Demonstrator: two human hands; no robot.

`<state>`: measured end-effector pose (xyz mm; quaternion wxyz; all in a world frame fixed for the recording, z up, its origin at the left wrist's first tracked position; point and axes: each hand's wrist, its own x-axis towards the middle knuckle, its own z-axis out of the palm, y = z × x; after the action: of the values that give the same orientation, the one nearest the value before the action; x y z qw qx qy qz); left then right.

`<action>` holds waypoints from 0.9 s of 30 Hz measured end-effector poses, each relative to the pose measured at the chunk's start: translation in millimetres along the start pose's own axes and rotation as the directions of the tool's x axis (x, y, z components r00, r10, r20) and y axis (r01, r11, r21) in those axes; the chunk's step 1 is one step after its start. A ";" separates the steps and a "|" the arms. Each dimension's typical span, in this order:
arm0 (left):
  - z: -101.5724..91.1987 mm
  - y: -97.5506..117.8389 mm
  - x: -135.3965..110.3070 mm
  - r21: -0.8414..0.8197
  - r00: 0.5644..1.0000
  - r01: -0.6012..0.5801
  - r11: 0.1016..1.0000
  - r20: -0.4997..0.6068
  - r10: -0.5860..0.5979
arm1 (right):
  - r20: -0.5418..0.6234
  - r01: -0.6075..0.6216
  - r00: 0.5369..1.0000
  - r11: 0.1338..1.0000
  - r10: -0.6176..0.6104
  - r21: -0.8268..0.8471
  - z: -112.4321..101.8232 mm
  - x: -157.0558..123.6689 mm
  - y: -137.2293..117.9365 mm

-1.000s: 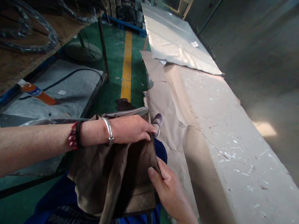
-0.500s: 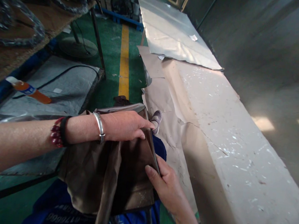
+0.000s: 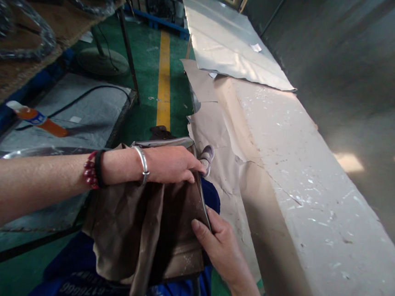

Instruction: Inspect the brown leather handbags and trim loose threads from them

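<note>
A brown leather-like piece (image 3: 179,238) lies across my lap, over blue clothing with white print (image 3: 102,291). It has a stiff edge with a pale border, and a loose strip of it hangs down the middle. My left hand (image 3: 171,164) reaches over the piece and pinches the edge near its far corner, thumb on the near side. Lower on the same edge, my right hand (image 3: 222,242) grips with the thumb on top and the fingers behind, mostly hidden. A silver bangle and beaded bracelet circle my left wrist.
A long surface covered in beige sheeting (image 3: 317,200) with scattered scraps runs along the right. A pale sheet (image 3: 234,40) covers its far end. To the left, an orange drink bottle (image 3: 41,120) lies on a low platform below a table (image 3: 76,29) with plastic-wrapped loops.
My left forearm and hand have shifted slightly right along with the left part of the brown piece. My right hand keeps its grip in nearly the same place.
</note>
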<state>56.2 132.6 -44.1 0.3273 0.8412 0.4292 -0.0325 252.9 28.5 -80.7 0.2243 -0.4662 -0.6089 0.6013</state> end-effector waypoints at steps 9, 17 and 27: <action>-1.2 0.8 -1.4 -0.043 1.000 -0.009 0.999 -0.013 0.008 | 0.006 -0.025 1.000 1.000 0.025 -0.010 -0.2 -0.3 -1.5; 1.1 -1.9 4.6 -0.051 1.000 -0.029 0.998 -0.002 0.029 | 0.017 -0.041 0.999 0.999 0.041 0.021 1.3 0.0 -3.4; -0.7 1.0 5.3 -0.106 1.000 -0.019 0.994 0.007 0.019 | 0.034 -0.031 0.999 0.998 0.029 0.054 0.8 0.5 -3.7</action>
<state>60.1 136.2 -44.8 0.3735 0.8266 0.4209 -0.0101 250.9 29.1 -77.5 0.2178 -0.4590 -0.5890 0.6285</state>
